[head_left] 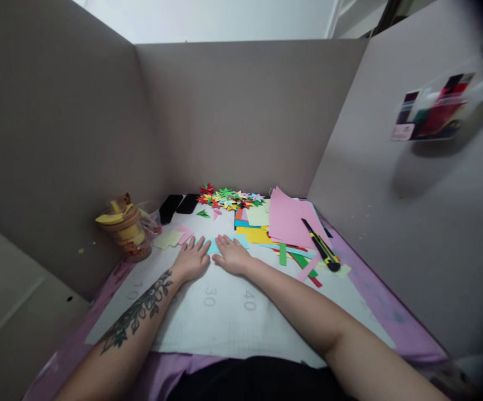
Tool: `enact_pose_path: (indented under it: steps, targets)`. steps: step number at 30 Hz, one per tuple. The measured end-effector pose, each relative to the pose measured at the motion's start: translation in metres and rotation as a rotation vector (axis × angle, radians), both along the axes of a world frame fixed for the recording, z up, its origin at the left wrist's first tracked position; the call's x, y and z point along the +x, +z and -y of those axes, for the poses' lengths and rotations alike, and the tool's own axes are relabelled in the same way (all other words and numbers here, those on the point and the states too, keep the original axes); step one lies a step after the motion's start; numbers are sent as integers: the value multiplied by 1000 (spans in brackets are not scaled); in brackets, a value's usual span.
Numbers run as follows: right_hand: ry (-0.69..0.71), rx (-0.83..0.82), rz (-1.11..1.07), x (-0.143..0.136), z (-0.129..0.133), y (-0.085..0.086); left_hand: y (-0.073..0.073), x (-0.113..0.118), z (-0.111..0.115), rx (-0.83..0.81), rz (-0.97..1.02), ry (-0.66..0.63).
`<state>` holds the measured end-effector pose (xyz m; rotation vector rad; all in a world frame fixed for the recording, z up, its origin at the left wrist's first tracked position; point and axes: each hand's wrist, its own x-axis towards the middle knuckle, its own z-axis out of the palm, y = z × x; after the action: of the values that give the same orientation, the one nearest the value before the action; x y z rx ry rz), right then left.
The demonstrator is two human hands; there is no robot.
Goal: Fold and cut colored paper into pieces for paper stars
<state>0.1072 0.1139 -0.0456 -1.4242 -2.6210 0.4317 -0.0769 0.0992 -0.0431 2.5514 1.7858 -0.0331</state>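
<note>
A light blue strip of paper (pixel 240 240) lies flat on the white cutting mat (pixel 228 328) in front of me. My left hand (pixel 191 259) rests palm down at its left end, fingers spread. Over its middle lies my right hand (pixel 230 254), also palm down with fingers stretched out. The two hands are a little apart, thumbs facing each other, and part of the strip is hidden under them. Left of my left hand are pale green paper pieces (pixel 167 240) and a pink paper piece (pixel 186 233).
Folded paper stars (pixel 228 197) are heaped at the back. Pink sheets (pixel 289 217), a yellow sheet (pixel 252 235) and a cutter knife (pixel 321 245) lie right. A pot (pixel 124 231), a clear cup (pixel 151 217) and a black phone-like object (pixel 188 204) stand or lie left. Grey panels (pixel 249 111) enclose the table.
</note>
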Motion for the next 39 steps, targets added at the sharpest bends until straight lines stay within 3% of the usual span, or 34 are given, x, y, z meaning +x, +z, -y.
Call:
enact_pose_path:
  steps: [6,12,16,18,21,24,26,30,34,36,39]
  targets:
    - [-202,0,89,51,-2,-3,5,2,2,-27,-3,15]
    - [-278,24,81,56,-2,-9,7,2,3,-17,-21,13]
    - [-286,139,42,73,-4,0,8,1,2,-27,-12,6]
    - [-402,268,44,97,-7,9,7,1,2,-27,8,2]
    - [-715,368,78,151,-10,18,6,0,1,-11,32,3]
    - [-960,261,140,208,-11,14,4,0,1,5,38,3]
    - [-1035,137,163,237,-11,7,4,0,2,10,43,2]
    - [-1019,75,161,262,-13,0,7,2,7,72,65,13]
    - [-979,242,112,246,-8,15,13,11,14,251,64,-56]
    - [-829,377,60,224,-3,24,15,19,16,294,67,-127]
    - [-539,380,41,185,3,27,15,31,18,278,77,-219]
